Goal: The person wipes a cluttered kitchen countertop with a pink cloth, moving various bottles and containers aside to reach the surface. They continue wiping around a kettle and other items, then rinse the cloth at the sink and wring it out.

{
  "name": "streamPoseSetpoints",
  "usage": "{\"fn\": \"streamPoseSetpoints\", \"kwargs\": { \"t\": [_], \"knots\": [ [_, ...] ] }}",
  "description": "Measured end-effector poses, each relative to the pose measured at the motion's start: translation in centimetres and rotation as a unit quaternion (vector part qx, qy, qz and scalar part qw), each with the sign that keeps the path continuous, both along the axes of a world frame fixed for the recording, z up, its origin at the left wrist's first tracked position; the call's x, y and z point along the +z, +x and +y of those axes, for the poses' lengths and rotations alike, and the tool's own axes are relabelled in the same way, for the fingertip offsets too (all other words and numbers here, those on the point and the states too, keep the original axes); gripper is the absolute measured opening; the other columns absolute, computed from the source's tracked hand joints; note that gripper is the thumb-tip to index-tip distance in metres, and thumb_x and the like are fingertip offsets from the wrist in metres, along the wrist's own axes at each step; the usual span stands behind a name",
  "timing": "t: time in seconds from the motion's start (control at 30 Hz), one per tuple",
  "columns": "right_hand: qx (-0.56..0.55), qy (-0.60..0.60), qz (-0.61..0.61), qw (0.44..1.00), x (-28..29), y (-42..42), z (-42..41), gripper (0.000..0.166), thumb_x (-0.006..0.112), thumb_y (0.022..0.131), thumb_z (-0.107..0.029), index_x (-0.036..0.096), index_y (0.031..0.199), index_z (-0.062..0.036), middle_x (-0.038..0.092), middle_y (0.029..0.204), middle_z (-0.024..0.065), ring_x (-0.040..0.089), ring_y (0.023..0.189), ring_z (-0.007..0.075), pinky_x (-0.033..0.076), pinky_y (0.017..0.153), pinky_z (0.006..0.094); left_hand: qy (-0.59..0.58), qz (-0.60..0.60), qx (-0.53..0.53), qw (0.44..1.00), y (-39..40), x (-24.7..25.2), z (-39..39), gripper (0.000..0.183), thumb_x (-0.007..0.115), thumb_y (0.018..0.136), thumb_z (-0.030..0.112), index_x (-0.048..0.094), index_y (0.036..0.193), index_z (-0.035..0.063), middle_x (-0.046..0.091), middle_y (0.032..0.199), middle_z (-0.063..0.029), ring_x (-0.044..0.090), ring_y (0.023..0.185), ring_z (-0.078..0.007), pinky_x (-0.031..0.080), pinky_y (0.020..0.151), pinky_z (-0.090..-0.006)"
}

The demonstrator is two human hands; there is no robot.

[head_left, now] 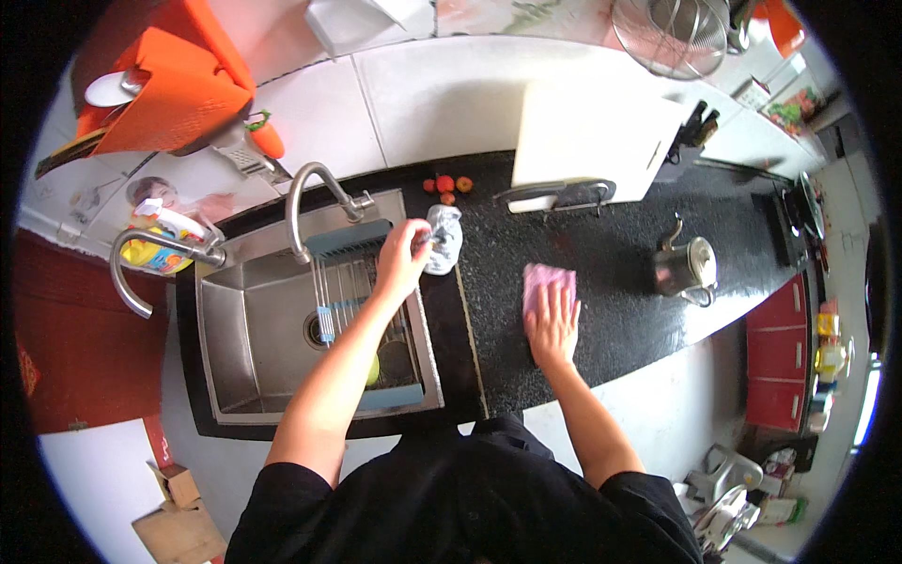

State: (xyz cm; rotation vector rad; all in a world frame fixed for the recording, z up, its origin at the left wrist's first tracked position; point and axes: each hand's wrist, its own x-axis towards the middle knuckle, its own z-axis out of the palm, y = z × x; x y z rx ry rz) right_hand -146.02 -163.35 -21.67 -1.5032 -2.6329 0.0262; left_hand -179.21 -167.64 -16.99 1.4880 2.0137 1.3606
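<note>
My left hand is raised near the right rim of the stainless steel sink, its fingers closed at the side of a grey-and-white patterned object, perhaps a cup or small bag. What exactly the fingers grip is hard to tell. Flat on the black speckled countertop, my right hand presses on a pink cloth, fingers spread and pointing to the wall. Several small red and orange fruits lie behind the patterned object. A metal kettle stands to the right of the cloth.
A curved faucet and a second spout rise behind and left of the sink. A drying rack spans its right part. A white cutting board leans on the wall in a black stand. Knives stand farther right.
</note>
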Motion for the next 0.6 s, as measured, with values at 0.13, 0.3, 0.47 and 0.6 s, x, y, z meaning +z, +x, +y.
{"fn": "streamPoseSetpoints", "kwargs": {
  "t": [0.13, 0.3, 0.47, 0.6],
  "knots": [
    [-0.089, 0.014, -0.113, 0.989, 1.6, -5.3, -1.3, 0.064, 0.052, 0.100, -0.035, 0.038, 0.153, -0.0022, 0.034, 0.160, 0.0250, 0.026, 0.152, 0.0379, 0.016, 0.126, 0.0534, -0.026, 0.127, -0.016, 0.991, -0.2, -1.5, -2.0, 0.061, 0.073, 0.091, 0.013, 0.047, 0.145, 0.0106, 0.039, 0.157, -0.0164, 0.041, 0.145, -0.0350, 0.036, 0.120, -0.0467],
    [0.221, -0.074, 0.017, 0.972, -1.5, -9.5, -11.8, 0.060, 0.049, 0.102, -0.039, 0.040, 0.155, -0.0124, 0.032, 0.164, 0.0159, 0.026, 0.153, 0.0346, 0.015, 0.128, 0.0476, -0.046, 0.070, -0.049, 0.995, 3.8, -2.1, -9.7, 0.038, 0.067, 0.094, 0.011, 0.059, 0.130, 0.0060, 0.050, 0.148, -0.0165, 0.049, 0.137, -0.0352, 0.040, 0.114, -0.0465],
    [0.263, -0.115, 0.081, 0.954, -0.6, -2.4, -9.6, 0.060, 0.059, 0.096, -0.034, 0.045, 0.152, -0.0195, 0.040, 0.161, 0.0095, 0.034, 0.150, 0.0250, 0.024, 0.125, 0.0458, -0.096, 0.060, -0.001, 0.994, 4.5, -3.0, -18.8, 0.023, 0.066, 0.093, 0.012, 0.066, 0.114, 0.0065, 0.057, 0.138, -0.0164, 0.055, 0.126, -0.0372, 0.043, 0.108, -0.0458],
    [-0.132, -0.016, 0.022, 0.991, -1.8, 11.2, -2.9, 0.056, 0.052, 0.102, -0.033, 0.045, 0.152, -0.0097, 0.040, 0.158, 0.0205, 0.034, 0.148, 0.0384, 0.022, 0.123, 0.0517, -0.115, 0.065, 0.022, 0.991, 5.0, -2.6, -22.2, 0.020, 0.066, 0.091, 0.007, 0.066, 0.110, 0.0068, 0.059, 0.134, -0.0136, 0.055, 0.127, -0.0356, 0.043, 0.108, -0.0464]
  ]
}}
